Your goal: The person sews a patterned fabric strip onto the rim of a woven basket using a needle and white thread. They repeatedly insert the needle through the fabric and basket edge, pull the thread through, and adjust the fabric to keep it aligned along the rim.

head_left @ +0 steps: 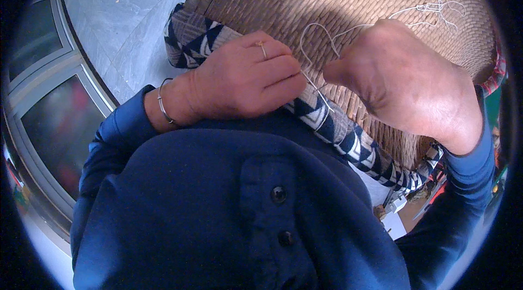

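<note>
Patterned fabric (pixel 316 116) in navy, white and grey wraps the near rim of a large woven basket or tray (pixel 261 0). My left hand (pixel 249 75), with a ring and a bracelet, grips this wrapped rim, its fingers curled over it. Just to the right, my right hand (pixel 392 73) is bent with thumb and fingertips drawn together; a thin dark tip, perhaps a needle, shows by them, but the hand hides most of the grip. White thread (pixel 314 24) loops between my hands, passes behind the right one and ends in a loose tangle on the weave.
Grey floor tiles (pixel 135 8) lie beyond the basket at the upper left. A glass-panelled metal frame (pixel 65 126) stands at the far left. Red patterned cloth (pixel 499 65) covers part of the right rim. Small mixed items, including a white block (pixel 398 204), sit below the rim at the lower right.
</note>
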`<action>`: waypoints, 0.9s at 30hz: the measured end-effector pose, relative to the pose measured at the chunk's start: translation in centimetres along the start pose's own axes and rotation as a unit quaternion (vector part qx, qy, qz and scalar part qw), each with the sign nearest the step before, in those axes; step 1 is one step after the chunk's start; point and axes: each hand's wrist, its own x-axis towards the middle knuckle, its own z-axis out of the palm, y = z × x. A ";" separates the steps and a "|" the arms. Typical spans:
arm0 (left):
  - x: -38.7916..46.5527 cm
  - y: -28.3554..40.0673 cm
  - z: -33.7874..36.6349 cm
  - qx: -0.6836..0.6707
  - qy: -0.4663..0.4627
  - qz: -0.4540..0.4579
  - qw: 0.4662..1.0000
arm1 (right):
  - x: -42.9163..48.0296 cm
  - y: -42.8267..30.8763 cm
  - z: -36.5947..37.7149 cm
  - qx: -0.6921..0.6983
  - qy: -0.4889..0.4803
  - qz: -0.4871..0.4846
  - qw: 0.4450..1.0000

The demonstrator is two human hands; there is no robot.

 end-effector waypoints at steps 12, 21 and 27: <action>0.1 -0.8 -1.5 0.066 0.017 -0.003 0.998 | 1.3 1.3 -1.9 0.033 -0.010 -0.070 0.997; -0.1 -2.7 -4.3 0.008 -0.013 -0.093 0.996 | 3.9 5.1 -1.2 0.332 -0.072 0.010 0.941; -2.0 -0.7 -3.6 -0.027 0.040 -0.192 0.980 | 4.2 5.3 1.8 0.391 -0.056 -0.062 0.917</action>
